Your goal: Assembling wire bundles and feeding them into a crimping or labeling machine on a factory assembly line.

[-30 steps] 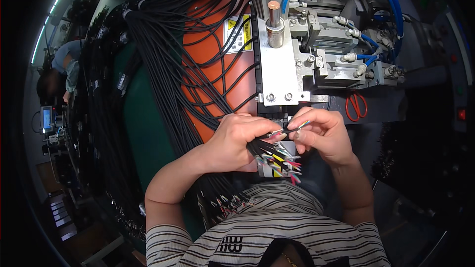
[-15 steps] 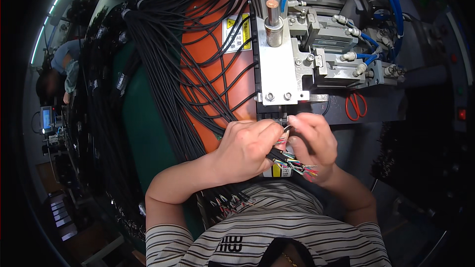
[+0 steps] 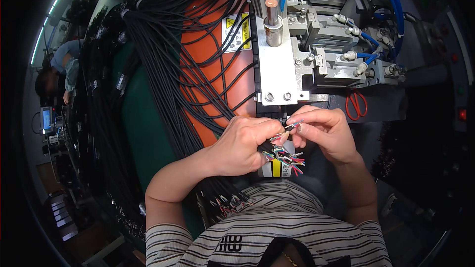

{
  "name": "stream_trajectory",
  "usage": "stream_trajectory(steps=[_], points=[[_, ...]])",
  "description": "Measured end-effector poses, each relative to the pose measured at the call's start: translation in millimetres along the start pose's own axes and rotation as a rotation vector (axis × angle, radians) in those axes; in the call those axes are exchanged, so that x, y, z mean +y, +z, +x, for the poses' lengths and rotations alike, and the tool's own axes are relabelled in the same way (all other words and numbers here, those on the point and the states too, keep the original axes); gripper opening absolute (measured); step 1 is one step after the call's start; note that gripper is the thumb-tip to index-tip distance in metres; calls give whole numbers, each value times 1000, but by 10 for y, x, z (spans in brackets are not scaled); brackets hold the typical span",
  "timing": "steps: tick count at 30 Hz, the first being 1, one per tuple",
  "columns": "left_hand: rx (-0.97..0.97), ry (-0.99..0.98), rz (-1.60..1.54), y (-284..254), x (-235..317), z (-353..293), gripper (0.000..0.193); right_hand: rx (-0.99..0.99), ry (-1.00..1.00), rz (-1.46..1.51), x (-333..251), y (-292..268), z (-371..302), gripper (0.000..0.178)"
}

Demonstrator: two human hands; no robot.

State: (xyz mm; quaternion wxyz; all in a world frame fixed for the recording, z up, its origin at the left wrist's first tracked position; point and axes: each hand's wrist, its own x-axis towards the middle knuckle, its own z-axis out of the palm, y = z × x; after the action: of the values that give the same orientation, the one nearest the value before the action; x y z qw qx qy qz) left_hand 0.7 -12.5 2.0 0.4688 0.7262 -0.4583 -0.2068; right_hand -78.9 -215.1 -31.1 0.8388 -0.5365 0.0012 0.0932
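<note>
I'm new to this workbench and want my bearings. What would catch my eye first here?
Probably the two hands at the centre: the left hand grips a cable end with a fan of coloured wires, while the right hand pinches one wire tip. Behind them stands a grey metal machine with blue hoses. To the left, a thick bundle of black cables sweeps across an orange panel.

Garment: short-sleeved shirt [image 3: 267,227], striped dark and pale, dark printed marking at chest. 2 forearms left bare; no gloves worn.
</note>
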Motion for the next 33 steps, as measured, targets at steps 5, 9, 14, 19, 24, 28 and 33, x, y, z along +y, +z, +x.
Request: stream_trajectory(steps=[5, 9, 14, 19, 24, 28, 33], points=[[1, -27, 87, 49, 10, -26, 11, -9, 28, 123, 5, -48, -2, 18], [-5, -31, 32, 10, 16, -17, 11, -21, 97, 42, -76, -37, 8, 18], [-25, -3, -18, 0, -14, 0, 14, -27, 85, 33, -42, -56, 20, 16], [-23, 3, 107, 54, 3, -18, 15, 23, -77, -219, -9, -26, -3, 13], [31, 52, 405, 148, 75, -87, 22, 84, -335, -796, -95, 63, 7, 3], [48, 80, 551, 149, 93, -82, 34, 153, -410, -1251, -141, 156, -15, 4], [106, 146, 639, 133, 34, -110, 52, 171, -394, -1361, -79, 134, 15, 4]])
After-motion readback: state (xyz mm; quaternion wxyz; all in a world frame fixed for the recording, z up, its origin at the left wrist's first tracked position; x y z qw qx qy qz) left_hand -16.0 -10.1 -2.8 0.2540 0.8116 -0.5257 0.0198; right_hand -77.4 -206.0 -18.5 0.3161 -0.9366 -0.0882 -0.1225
